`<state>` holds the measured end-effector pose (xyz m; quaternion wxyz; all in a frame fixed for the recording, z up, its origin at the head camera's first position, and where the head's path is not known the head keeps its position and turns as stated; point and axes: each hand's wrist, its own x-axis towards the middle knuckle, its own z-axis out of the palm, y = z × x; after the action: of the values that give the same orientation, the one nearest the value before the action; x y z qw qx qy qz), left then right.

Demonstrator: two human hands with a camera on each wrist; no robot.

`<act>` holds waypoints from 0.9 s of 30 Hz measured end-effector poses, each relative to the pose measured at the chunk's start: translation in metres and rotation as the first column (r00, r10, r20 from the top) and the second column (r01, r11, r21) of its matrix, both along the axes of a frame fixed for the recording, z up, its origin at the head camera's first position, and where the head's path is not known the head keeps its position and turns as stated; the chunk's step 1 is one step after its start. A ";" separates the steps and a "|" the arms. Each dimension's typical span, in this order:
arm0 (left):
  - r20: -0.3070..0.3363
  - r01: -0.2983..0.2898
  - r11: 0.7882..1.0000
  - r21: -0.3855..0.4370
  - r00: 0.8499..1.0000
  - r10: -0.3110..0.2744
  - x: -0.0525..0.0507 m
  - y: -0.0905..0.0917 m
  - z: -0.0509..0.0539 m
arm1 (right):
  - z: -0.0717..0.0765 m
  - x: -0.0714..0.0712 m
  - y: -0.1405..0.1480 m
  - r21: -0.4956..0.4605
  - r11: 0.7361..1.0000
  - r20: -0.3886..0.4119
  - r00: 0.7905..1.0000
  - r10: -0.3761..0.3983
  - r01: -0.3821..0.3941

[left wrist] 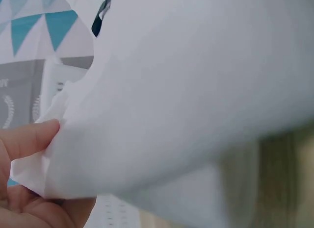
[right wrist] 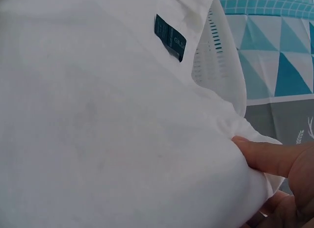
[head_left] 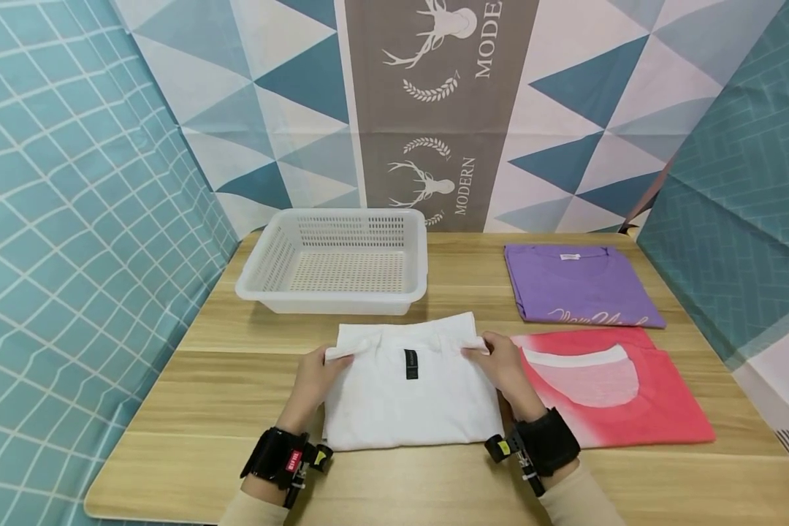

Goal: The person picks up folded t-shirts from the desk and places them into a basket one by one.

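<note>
A white T-shirt, folded into a rough rectangle with a black neck label, is held up a little at the table's middle. My left hand pinches its upper left corner between thumb and fingers; the left wrist view shows the thumb on top of the cloth. At the opposite upper corner my right hand pinches the shirt the same way. In the right wrist view the cloth hangs from the thumb and fingers, its label in sight.
Behind the shirt stands a white plastic basket with slotted walls and nothing in it. To the right lie a folded purple T-shirt and, nearer me, a folded pink-red T-shirt. Patterned cloth walls enclose the wooden table.
</note>
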<state>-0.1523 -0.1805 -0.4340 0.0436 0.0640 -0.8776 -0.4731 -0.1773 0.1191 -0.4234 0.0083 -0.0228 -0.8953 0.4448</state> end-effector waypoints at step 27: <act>-0.121 -0.042 0.992 0.115 0.991 0.056 0.037 0.005 0.033 | 0.039 0.037 0.004 -0.115 0.993 -0.071 0.997 -0.036 0.028</act>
<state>-0.1157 -0.1759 -0.4015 0.1060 0.0584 -0.8434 -0.5235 -0.1401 0.1230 -0.3846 0.0468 -0.0214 -0.8671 0.4955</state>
